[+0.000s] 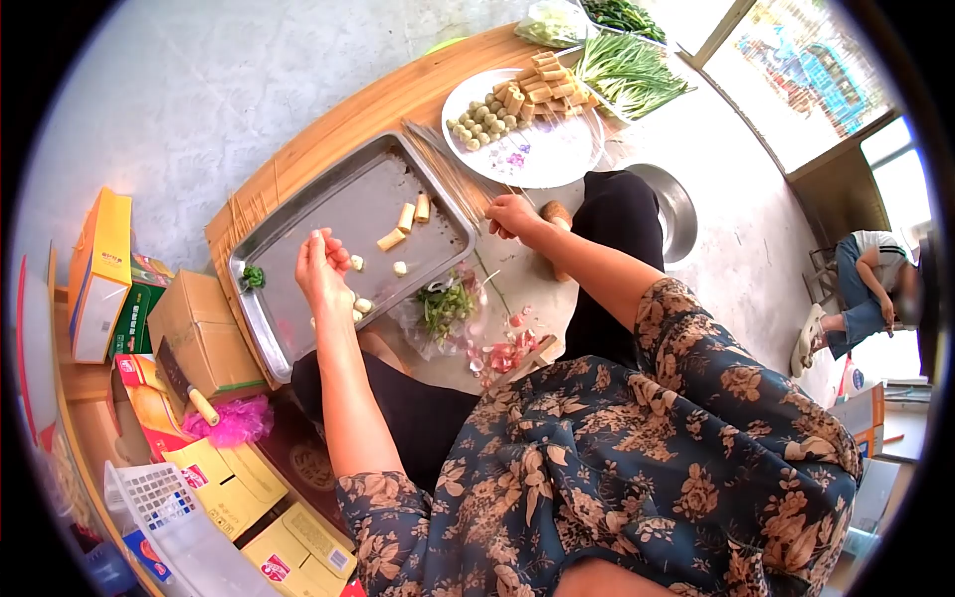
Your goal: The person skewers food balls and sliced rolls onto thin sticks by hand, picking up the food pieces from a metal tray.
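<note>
My left hand [323, 274] is over a metal tray [323, 219], its fingers pinched together; what they hold, if anything, I cannot make out. Beside and below it lie several small white pieces [400, 269]. Farther right in the tray are brown rolls [406, 217], and a green sprig [254, 277] sits at its left side. Just past the tray's right edge, my right hand [512, 216] is closed, its contents hidden. Thin skewers [448, 164] lie between the tray and a white plate [562, 149] bearing greenish balls [482, 121] and stacked brown rolls [547, 88].
Long green stalks [629, 75] and a plastic bag [552, 22] are beyond the plate. Leafy scraps [445, 306] lie on the floor below the tray. A metal basin [678, 214] stands right; cardboard boxes [204, 333] crowd the left. Another person [865, 284] sits far right.
</note>
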A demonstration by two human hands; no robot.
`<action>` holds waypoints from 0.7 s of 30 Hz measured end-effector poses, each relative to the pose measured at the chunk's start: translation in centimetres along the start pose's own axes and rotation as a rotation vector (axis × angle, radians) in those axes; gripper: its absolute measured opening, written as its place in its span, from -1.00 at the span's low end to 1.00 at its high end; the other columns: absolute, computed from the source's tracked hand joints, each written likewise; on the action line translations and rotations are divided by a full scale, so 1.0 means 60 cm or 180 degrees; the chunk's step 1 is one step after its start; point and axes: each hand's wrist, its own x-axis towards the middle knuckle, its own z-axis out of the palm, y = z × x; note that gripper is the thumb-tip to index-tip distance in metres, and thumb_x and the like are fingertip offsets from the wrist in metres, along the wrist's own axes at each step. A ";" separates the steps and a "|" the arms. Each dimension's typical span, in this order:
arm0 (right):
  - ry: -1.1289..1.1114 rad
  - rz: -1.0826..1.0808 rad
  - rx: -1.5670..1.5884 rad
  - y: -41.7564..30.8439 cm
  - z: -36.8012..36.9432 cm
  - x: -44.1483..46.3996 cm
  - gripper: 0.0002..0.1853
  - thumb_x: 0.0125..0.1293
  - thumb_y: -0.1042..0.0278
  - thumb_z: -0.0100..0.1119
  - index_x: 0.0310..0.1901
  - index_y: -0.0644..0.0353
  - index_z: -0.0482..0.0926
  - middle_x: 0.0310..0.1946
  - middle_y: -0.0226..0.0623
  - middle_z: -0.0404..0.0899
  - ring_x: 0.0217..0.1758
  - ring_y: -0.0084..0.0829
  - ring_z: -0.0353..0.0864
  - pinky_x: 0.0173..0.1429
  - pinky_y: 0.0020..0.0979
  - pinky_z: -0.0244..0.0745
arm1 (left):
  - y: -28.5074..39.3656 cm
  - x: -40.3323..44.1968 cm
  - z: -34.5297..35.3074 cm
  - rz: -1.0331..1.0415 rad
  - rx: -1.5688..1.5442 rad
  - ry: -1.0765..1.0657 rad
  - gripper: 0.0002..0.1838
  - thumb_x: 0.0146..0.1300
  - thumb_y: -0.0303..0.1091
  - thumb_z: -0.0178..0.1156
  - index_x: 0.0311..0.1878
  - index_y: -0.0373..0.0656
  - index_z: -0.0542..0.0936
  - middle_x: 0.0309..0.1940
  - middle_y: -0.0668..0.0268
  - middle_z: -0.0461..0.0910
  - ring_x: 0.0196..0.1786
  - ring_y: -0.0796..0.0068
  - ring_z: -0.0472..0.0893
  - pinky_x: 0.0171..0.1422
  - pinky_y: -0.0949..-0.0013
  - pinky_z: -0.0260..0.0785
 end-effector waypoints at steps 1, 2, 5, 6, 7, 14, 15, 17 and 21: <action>0.0003 0.0000 -0.0002 -0.007 0.000 -0.008 -0.85 0.20 0.35 0.11 -0.39 0.27 0.54 -0.61 -0.26 0.59 -0.73 -0.54 0.40 -0.65 -0.47 0.29 | -0.001 0.000 0.001 -0.0003 0.0011 0.0004 -0.77 0.31 -0.16 0.17 -0.20 -0.15 0.56 -0.51 0.40 0.51 -0.52 0.58 0.47 -0.46 0.50 0.32; -0.0163 0.0169 0.0395 -0.014 -0.001 -0.016 -0.86 0.22 0.36 0.09 -0.41 0.25 0.52 -0.61 -0.29 0.57 -0.72 -0.54 0.39 -0.65 -0.49 0.27 | -0.002 0.000 0.001 -0.0008 0.0023 0.0009 -0.77 0.31 -0.16 0.17 -0.20 -0.15 0.56 -0.51 0.40 0.51 -0.52 0.58 0.46 -0.46 0.50 0.32; -0.0605 0.0578 0.1419 -0.024 -0.001 -0.033 -0.87 0.25 0.38 0.07 -0.44 0.20 0.47 -0.62 -0.35 0.52 -0.69 -0.54 0.36 -0.61 -0.52 0.25 | -0.001 -0.001 0.005 -0.0012 0.0043 0.0033 -0.77 0.32 -0.16 0.17 -0.20 -0.15 0.56 -0.50 0.40 0.51 -0.51 0.58 0.47 -0.46 0.50 0.32; -0.0876 0.0805 0.2046 -0.028 0.000 -0.041 -0.87 0.26 0.40 0.06 -0.45 0.17 0.45 -0.62 -0.38 0.50 -0.67 -0.53 0.34 -0.59 -0.53 0.24 | -0.002 -0.001 0.004 -0.0016 0.0042 0.0029 -0.77 0.32 -0.16 0.17 -0.20 -0.15 0.56 -0.50 0.40 0.51 -0.51 0.58 0.47 -0.46 0.50 0.32; -0.0871 0.0806 0.2049 -0.031 0.000 -0.050 -0.87 0.26 0.40 0.06 -0.45 0.17 0.45 -0.62 -0.38 0.50 -0.67 -0.53 0.34 -0.59 -0.53 0.24 | -0.002 0.000 0.003 -0.0002 0.0021 -0.0011 -0.77 0.32 -0.17 0.16 -0.20 -0.15 0.56 -0.50 0.41 0.51 -0.51 0.58 0.47 -0.46 0.50 0.32; -0.2178 0.0181 0.2740 -0.046 0.016 -0.173 -0.83 0.29 0.30 -0.01 -0.34 0.22 0.48 -0.62 -0.35 0.47 -0.68 -0.52 0.30 -0.52 -0.50 0.23 | -0.004 -0.007 0.023 -0.0289 0.0208 -0.0245 -0.70 0.35 -0.11 0.11 -0.09 -0.15 0.54 -0.38 0.35 0.58 -0.53 0.62 0.47 -0.46 0.53 0.31; -0.2326 -0.0023 0.2651 -0.051 0.023 -0.196 -0.86 0.27 0.35 0.01 -0.34 0.22 0.50 -0.61 -0.32 0.49 -0.68 -0.53 0.31 -0.53 -0.52 0.24 | -0.008 -0.009 0.029 -0.0288 0.0195 -0.0279 -0.70 0.35 -0.11 0.11 -0.09 -0.15 0.54 -0.38 0.35 0.58 -0.53 0.62 0.47 -0.46 0.53 0.31; -0.2128 -0.0127 0.1860 -0.071 0.030 -0.245 -0.90 0.26 0.42 0.02 -0.36 0.23 0.49 -0.61 -0.32 0.49 -0.66 -0.55 0.35 -0.52 -0.55 0.27 | -0.016 -0.012 0.037 -0.0465 0.0376 -0.0547 -0.62 0.34 -0.06 0.11 0.02 -0.15 0.49 -0.24 0.26 0.60 -0.53 0.60 0.47 -0.45 0.51 0.32; -0.2485 -0.0273 0.0762 -0.071 0.042 -0.289 -0.87 0.32 0.36 0.01 -0.37 0.15 0.49 -0.58 -0.55 0.45 -0.54 -0.72 0.34 -0.43 -0.64 0.23 | -0.035 -0.004 0.041 -0.0658 0.0322 -0.0870 -0.52 0.34 -0.02 0.10 0.14 -0.18 0.39 -0.14 0.15 0.58 -0.54 0.59 0.45 -0.48 0.51 0.27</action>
